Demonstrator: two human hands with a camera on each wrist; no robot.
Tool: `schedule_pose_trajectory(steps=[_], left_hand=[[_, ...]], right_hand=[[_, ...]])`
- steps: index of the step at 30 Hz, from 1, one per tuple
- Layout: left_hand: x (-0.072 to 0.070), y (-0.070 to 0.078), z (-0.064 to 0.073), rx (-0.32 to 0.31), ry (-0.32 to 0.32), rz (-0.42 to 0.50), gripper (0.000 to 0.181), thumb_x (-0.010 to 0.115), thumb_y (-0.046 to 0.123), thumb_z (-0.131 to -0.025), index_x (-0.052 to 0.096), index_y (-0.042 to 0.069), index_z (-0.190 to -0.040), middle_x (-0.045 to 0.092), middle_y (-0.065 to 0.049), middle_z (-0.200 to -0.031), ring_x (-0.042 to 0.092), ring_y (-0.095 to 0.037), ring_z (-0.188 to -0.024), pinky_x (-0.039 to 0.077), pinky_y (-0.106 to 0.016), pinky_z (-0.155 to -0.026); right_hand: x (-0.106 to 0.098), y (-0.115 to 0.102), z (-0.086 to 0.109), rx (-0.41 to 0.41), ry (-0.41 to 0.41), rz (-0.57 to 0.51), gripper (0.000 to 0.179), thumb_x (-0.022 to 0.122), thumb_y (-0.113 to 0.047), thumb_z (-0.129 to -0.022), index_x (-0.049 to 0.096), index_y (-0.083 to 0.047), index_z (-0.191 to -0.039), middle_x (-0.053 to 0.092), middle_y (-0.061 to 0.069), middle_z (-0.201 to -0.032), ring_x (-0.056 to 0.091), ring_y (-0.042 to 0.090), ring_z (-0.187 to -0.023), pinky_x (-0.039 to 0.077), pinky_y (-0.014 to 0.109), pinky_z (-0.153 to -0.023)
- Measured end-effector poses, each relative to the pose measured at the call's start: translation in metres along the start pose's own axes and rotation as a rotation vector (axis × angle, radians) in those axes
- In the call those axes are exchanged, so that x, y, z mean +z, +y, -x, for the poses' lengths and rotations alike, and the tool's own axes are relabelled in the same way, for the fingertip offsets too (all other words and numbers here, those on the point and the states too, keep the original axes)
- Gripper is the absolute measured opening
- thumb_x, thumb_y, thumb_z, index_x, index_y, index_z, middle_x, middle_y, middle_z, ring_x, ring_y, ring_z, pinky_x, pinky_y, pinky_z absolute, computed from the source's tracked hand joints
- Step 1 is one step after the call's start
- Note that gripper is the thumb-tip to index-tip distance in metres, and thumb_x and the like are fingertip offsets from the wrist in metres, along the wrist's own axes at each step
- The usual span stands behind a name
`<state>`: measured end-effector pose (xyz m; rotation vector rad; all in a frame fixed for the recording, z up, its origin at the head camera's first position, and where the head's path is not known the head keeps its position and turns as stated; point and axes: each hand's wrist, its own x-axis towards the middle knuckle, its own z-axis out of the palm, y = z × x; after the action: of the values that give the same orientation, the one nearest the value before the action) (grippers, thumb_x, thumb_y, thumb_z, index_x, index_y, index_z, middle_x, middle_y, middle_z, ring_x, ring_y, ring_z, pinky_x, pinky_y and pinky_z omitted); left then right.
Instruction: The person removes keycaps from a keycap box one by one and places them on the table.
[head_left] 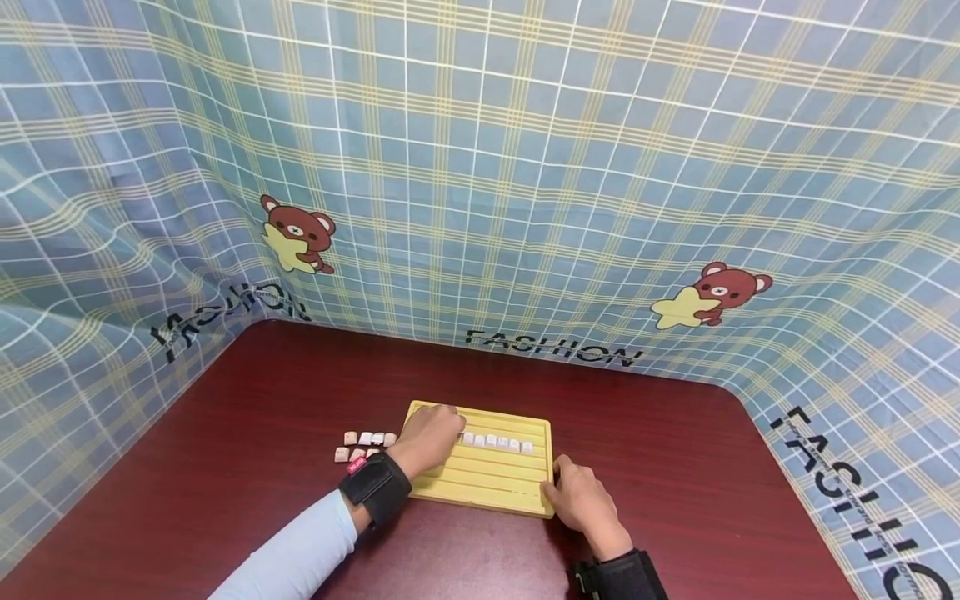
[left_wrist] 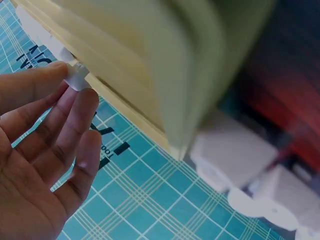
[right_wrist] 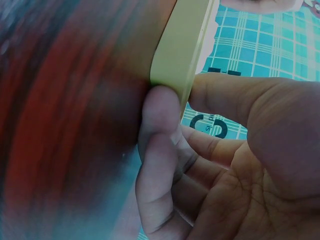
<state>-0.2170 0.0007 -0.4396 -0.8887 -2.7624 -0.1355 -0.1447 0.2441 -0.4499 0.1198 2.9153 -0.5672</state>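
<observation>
A yellow ridged tray [head_left: 483, 482] lies on the table, with a row of white keycaps [head_left: 491, 440] along one of its upper grooves. My left hand [head_left: 429, 435] is over the tray's left part, at the end of that row. Between thumb and forefinger it pinches a white keycap [left_wrist: 77, 79], right at the tray's groove in the left wrist view. At the tray's right edge, my right hand [head_left: 587, 497] grips the rim, its thumb on top and its fingers [right_wrist: 159, 107] against the outer side.
Left of the tray, loose pale keycaps [head_left: 365, 437] lie in two short rows, partly hidden by the left wrist. The dark red table [head_left: 660, 450] extends around the tray. A blue plaid cloth [head_left: 480, 208] hangs behind and along both sides.
</observation>
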Motion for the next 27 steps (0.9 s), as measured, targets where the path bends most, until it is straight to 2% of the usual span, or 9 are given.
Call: schedule_pose_trajectory(steps=[9, 16, 21, 27], left_hand=[[-0.009, -0.014, 0.008, -0.036, 0.032, 0.036, 0.015, 0.066, -0.001, -0.078, 0.069, 0.013, -0.072, 0.067, -0.002, -0.072, 0.067, -0.022, -0.070, 0.052, -0.040, -0.061], [-0.013, -0.030, 0.016, -0.073, 0.002, 0.070, 0.009, 0.070, 0.001, -0.080, 0.073, 0.010, -0.081, 0.068, -0.004, -0.077, 0.068, -0.023, -0.076, 0.051, -0.041, -0.065], [-0.014, -0.042, 0.023, -0.092, -0.001, 0.072, 0.009, 0.071, 0.001, -0.081, 0.074, 0.008, -0.085, 0.069, -0.005, -0.078, 0.067, -0.023, -0.077, 0.052, -0.041, -0.065], [-0.018, -0.055, 0.030, -0.103, 0.020, 0.048, 0.010, 0.070, -0.002, -0.081, 0.073, 0.007, -0.081, 0.066, -0.006, -0.073, 0.065, -0.022, -0.071, 0.050, -0.038, -0.060]], right_hand=[[-0.002, 0.000, 0.000, -0.001, -0.023, -0.004, 0.025, 0.065, -0.025, -0.093, 0.057, -0.008, -0.109, 0.053, 0.002, -0.075, 0.051, 0.016, -0.063, 0.038, 0.032, -0.056], [-0.002, 0.000, 0.001, -0.005, -0.032, -0.012, 0.025, 0.064, -0.025, -0.093, 0.057, -0.007, -0.109, 0.053, 0.002, -0.074, 0.051, 0.017, -0.062, 0.038, 0.032, -0.055], [-0.001, 0.001, 0.001, -0.002, -0.024, -0.006, 0.024, 0.065, -0.025, -0.093, 0.057, -0.008, -0.108, 0.054, 0.002, -0.075, 0.051, 0.017, -0.063, 0.038, 0.032, -0.056], [-0.001, 0.001, 0.000, 0.005, -0.023, -0.007, 0.025, 0.065, -0.025, -0.093, 0.057, -0.008, -0.110, 0.055, 0.002, -0.076, 0.051, 0.016, -0.064, 0.038, 0.032, -0.056]])
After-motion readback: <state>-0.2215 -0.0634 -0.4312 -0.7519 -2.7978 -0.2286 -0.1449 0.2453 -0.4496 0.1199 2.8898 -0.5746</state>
